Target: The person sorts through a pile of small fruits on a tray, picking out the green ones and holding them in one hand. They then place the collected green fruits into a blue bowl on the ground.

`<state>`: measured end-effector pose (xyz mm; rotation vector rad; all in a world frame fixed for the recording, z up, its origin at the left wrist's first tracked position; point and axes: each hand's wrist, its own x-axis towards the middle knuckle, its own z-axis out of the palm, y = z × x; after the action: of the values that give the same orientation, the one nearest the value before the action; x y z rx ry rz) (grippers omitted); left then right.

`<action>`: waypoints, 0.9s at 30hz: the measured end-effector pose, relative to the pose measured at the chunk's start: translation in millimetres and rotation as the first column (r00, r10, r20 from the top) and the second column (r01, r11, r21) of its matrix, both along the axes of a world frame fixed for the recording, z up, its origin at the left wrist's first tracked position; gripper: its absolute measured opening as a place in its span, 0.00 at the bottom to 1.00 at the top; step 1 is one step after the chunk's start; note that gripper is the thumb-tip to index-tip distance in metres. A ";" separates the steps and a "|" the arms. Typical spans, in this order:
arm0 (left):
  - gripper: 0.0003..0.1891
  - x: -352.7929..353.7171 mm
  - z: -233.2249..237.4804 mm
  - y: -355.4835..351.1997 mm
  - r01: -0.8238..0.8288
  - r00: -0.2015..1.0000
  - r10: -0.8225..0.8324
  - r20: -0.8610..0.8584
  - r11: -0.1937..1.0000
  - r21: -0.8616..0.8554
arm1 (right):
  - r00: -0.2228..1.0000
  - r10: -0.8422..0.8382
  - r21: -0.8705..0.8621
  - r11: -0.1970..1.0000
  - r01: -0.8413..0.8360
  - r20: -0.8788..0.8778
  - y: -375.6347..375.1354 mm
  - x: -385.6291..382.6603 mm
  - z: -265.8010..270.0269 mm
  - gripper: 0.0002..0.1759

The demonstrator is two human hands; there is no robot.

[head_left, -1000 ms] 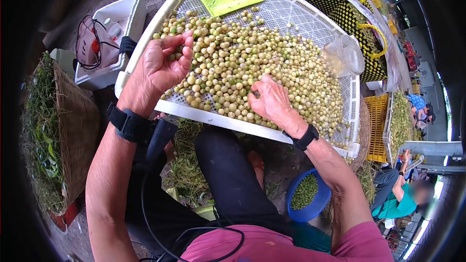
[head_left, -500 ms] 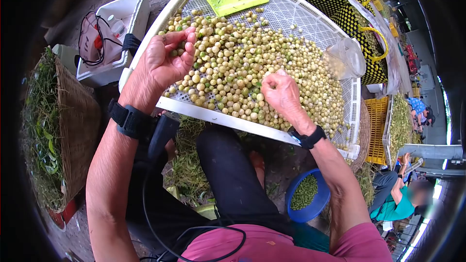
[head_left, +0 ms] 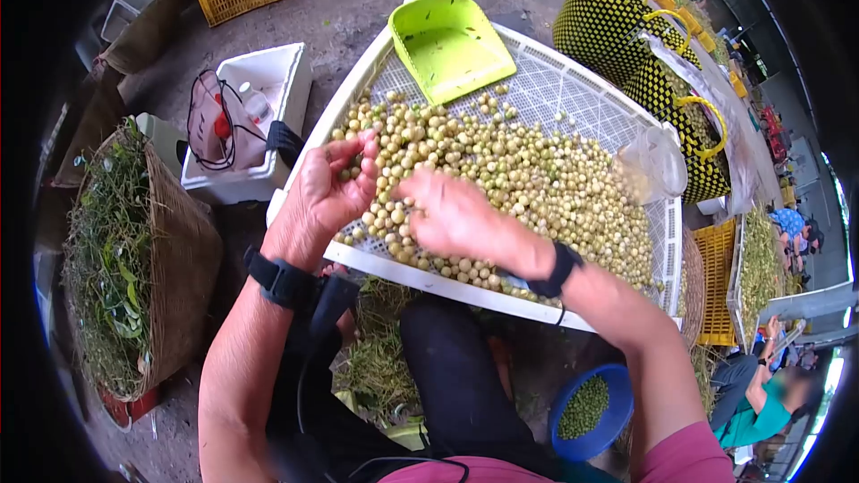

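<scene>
Lying on my white tray [head_left: 548, 85]: one lime-green dustpan [head_left: 452, 45], upper centre; one clear cup [head_left: 653, 165], right; pale fruits [head_left: 537, 170] too many to count.
Pale fruits: small, round, mostly creamy yellow, some greener, spread over the frame's centre.
Blue bowl [head_left: 619, 411]: one, lower right, holding green fruits [head_left: 582, 407].
My left hand [head_left: 335, 188]: curled above the fruits, fingertips near the thumb; whether they pinch anything, I cannot tell.
My right hand [head_left: 452, 215]: blurred over the heap; I cannot tell its grip.

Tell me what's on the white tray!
Many round fruits, a green dustpan and a clear cup lie on the white tray. What's beneath the fruits is covered, so I can't see it.
</scene>
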<state>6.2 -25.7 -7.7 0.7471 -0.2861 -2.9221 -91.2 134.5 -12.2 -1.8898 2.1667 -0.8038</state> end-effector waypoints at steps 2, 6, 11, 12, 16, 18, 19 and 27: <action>0.09 -2.2 7.2 2.6 -0.075 0.990 0.079 0.121 0.997 -0.034 | 0.992 -0.086 0.071 0.993 0.093 -0.091 -32.6 -39.7 -15.1 0.17; 0.09 -0.6 4.9 -3.5 -0.065 0.992 0.068 0.109 0.997 -0.032 | 0.972 -0.202 0.314 0.921 0.230 -0.121 -63.3 -47.2 -43.5 0.27; 0.10 3.4 4.0 -1.9 -0.076 0.993 0.074 0.094 0.997 0.017 | 0.993 0.059 0.545 0.838 0.008 -0.106 -14.9 -8.7 -20.5 0.28; 0.10 3.4 3.6 -3.2 -0.070 0.994 0.067 0.087 0.997 0.029 | 0.994 0.103 0.651 0.756 -0.059 -0.029 -5.5 -8.9 -9.1 0.26; 0.10 6.3 7.6 -1.4 -0.092 0.992 0.088 0.093 0.995 0.037 | 0.994 -0.007 0.521 0.852 -0.049 0.106 -13.1 -59.5 7.9 0.17; 0.10 8.3 8.2 -3.0 -0.083 0.993 0.082 0.084 0.996 0.014 | 0.968 -0.234 0.217 0.953 0.210 0.089 -23.7 -98.0 -10.3 0.11; 0.10 8.0 9.4 -1.7 -0.100 0.991 0.098 0.090 0.995 0.014 | 0.969 -0.249 0.121 0.961 0.248 -0.006 -28.6 -121.5 -26.3 0.10; 0.10 4.4 10.3 3.9 -0.104 0.989 0.100 0.112 0.994 0.028 | 0.920 -0.379 0.243 0.888 0.391 -0.096 -24.2 -132.7 -52.2 0.11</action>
<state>10.6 -21.8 2.7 0.9018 -0.2020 -2.8016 -223.9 110.2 -64.4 -1.3859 2.5737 -0.4989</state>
